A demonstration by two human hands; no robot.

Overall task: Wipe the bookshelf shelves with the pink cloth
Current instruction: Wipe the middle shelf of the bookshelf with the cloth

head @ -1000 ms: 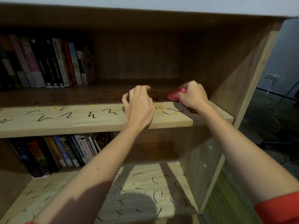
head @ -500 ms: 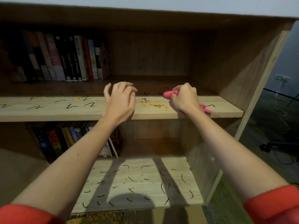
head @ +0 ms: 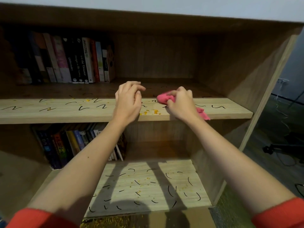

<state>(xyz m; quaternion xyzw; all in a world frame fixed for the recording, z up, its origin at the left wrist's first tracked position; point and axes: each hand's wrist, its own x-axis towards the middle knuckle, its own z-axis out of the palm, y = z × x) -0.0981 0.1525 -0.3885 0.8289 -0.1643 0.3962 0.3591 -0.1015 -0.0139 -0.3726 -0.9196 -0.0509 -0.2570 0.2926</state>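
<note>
The cloth (head: 164, 98) is bright pink. Pale wood-grain shelves (head: 49, 115) carry black squiggles (head: 102, 106) and yellow-orange crumbs (head: 154, 111). The sleeves (head: 279, 216) are red. Book spines (head: 86, 60) run black, white, pink, blue and red.

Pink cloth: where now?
The pink cloth is right of centre in the head view, gripped by the right hand on the upper shelf, beside yellow crumbs.

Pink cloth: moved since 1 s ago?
Yes. The pink cloth, gripped by the right hand, has shifted left and forward: away from the bookshelf's right side panel, toward the upper shelf's front edge, which one corner now overhangs.
</note>
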